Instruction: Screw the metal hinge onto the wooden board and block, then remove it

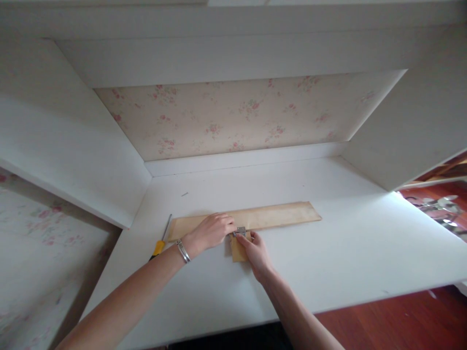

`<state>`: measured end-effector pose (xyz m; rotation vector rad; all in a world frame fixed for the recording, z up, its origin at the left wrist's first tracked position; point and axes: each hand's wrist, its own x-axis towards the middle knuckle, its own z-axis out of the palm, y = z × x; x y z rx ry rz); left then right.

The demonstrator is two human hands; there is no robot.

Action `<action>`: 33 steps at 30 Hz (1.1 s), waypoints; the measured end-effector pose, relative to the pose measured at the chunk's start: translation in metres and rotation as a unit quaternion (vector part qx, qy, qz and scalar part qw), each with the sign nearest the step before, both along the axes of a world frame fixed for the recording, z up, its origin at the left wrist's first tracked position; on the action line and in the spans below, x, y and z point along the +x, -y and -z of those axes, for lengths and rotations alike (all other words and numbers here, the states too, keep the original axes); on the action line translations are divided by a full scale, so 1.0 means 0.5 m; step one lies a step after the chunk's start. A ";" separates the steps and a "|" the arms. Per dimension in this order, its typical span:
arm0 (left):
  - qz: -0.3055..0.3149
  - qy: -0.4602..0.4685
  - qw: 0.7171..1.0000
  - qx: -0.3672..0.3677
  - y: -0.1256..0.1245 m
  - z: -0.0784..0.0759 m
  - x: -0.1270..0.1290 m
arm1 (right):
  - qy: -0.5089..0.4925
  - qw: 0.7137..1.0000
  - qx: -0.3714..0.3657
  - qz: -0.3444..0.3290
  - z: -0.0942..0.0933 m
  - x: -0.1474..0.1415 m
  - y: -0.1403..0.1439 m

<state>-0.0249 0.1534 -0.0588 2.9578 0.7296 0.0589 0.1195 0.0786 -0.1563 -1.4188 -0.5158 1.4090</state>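
Note:
A long pale wooden board (277, 216) lies flat on the white desk (328, 262). A small wooden piece (238, 251) lies against its near edge, joined by a small metal hinge (240, 231). My left hand (211, 232), with a silver bracelet at the wrist, rests on the board with its fingertips at the hinge. My right hand (256, 252) lies on the small piece and its fingertips pinch the hinge.
A screwdriver with a yellow handle (160, 243) lies left of the board. A tiny screw or nail (184, 194) lies farther back. White side panels and floral wallpaper (233, 116) enclose the desk. Red wood floor (401, 316) shows below the front edge.

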 end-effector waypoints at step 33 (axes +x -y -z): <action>-0.038 0.006 0.995 -0.089 -0.024 0.014 -0.015 | -0.007 1.000 -0.017 -0.003 -0.013 0.003 -0.001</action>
